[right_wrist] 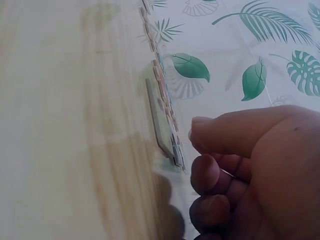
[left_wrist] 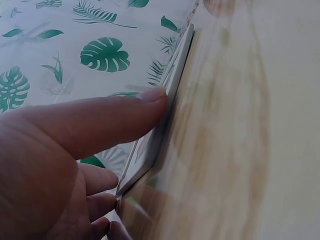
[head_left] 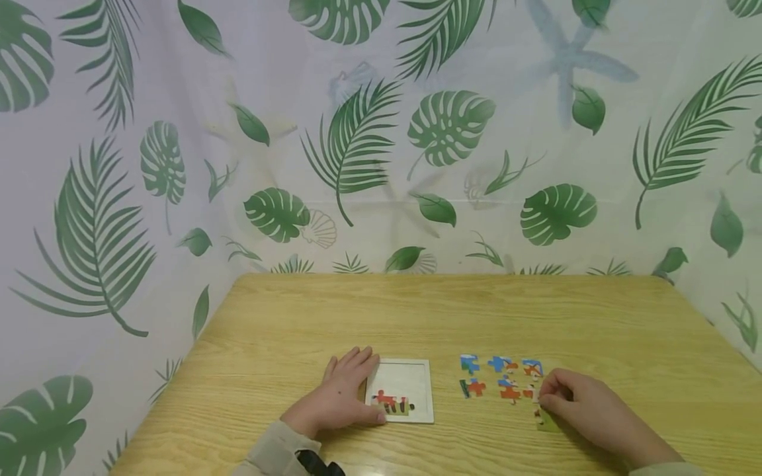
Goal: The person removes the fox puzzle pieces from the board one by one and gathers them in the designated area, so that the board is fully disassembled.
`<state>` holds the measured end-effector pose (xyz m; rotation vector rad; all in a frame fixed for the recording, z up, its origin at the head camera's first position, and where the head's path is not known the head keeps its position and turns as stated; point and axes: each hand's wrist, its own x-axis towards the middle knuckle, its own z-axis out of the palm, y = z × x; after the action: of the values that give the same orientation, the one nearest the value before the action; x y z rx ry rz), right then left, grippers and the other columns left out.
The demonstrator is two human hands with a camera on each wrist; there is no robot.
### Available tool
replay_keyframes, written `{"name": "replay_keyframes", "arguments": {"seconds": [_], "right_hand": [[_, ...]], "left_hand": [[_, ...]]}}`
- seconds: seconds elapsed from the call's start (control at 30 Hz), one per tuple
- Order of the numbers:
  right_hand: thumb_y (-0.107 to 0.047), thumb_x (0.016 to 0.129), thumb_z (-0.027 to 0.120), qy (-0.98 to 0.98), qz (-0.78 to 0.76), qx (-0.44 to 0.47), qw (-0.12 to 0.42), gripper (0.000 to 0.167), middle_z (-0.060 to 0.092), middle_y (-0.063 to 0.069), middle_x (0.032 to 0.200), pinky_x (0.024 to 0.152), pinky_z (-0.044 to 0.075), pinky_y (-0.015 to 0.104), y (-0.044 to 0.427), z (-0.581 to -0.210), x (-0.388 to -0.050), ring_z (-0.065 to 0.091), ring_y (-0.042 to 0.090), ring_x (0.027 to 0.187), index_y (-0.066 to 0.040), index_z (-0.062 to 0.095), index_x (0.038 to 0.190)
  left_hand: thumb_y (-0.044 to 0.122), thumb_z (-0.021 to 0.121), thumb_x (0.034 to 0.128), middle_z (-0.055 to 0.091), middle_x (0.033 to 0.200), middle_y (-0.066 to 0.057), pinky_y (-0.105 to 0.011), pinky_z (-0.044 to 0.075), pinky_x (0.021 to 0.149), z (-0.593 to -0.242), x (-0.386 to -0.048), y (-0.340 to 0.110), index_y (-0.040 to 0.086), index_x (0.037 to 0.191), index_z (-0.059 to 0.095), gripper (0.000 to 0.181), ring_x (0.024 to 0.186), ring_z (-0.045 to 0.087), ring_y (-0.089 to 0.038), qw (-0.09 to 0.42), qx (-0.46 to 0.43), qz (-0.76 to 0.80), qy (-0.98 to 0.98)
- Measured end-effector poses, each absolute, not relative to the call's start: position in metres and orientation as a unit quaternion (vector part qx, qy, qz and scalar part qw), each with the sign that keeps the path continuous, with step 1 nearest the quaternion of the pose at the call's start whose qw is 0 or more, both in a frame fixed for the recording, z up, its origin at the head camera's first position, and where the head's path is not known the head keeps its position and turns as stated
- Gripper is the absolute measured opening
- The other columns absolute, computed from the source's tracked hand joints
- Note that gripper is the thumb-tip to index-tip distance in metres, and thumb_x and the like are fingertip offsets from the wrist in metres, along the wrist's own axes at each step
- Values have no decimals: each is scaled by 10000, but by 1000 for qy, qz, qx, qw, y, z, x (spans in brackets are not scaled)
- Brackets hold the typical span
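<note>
A white puzzle tray (head_left: 405, 377) lies flat on the table, with joined puzzle pieces (head_left: 393, 404) in red and green along its lower part. My left hand (head_left: 342, 396) rests at the tray's left side, fingers extended, its thumb (left_wrist: 145, 102) touching the rim near the lower corner. Over at the right, my right hand (head_left: 586, 406) hovers by the loose puzzle pieces (head_left: 510, 391), thumb and index finger close together and the other fingers curled. Whether a piece sits between those fingertips is hidden. A green piece (head_left: 546, 423) lies just below the right hand.
Several blue and orange pieces (head_left: 499, 363) lie in rough rows right of the tray. Yellowish wood grain covers the table (head_left: 357, 311). Behind it hangs a white cloth (head_left: 381, 244) printed with green leaves. A black band (head_left: 318, 463) shows at the left wrist.
</note>
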<state>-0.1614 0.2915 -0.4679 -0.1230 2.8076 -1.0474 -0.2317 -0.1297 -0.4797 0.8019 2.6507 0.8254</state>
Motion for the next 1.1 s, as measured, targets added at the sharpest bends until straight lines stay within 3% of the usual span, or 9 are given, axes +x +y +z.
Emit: {"name": "replay_keyframes", "arguments": {"seconds": [0.23,0.37,0.73,1.1], "right_hand": [[-275,991,668,925,-370,-52,64,148,601,-10,838,642,420,301,281,-461,-163,503,148,737,-128,658,1009],[-265,995,662,910,-398,-89,72,156,574,1,796,595,422,288,264,-454,-164,483,122,678,-110,656,1014],[-262,990,671,912,-371,-171,45,92,510,-61,722,560,409,260,221,-446,-174,435,62,621,-171,680,974],[-230,973,690,903,-380,-188,66,94,530,-56,728,555,418,270,188,-448,-183,441,66,606,-149,691,1020]], "left_hand": [[556,837,749,205,1657,-159,-632,-17,1175,-478,-230,-131,41,1587,314,1114,1532,95,-359,131,278,277,910],[555,814,777,200,1659,-160,-635,-15,1174,-476,-230,-130,48,1588,316,1078,1532,94,-358,132,281,276,910],[492,778,833,186,1664,-152,-621,-38,1177,-473,-232,-129,55,1589,321,986,1535,76,-353,141,282,277,908],[518,735,877,165,1669,-145,-614,-44,1179,-477,-235,-133,56,1595,302,958,1539,67,-341,153,285,277,905]]}}
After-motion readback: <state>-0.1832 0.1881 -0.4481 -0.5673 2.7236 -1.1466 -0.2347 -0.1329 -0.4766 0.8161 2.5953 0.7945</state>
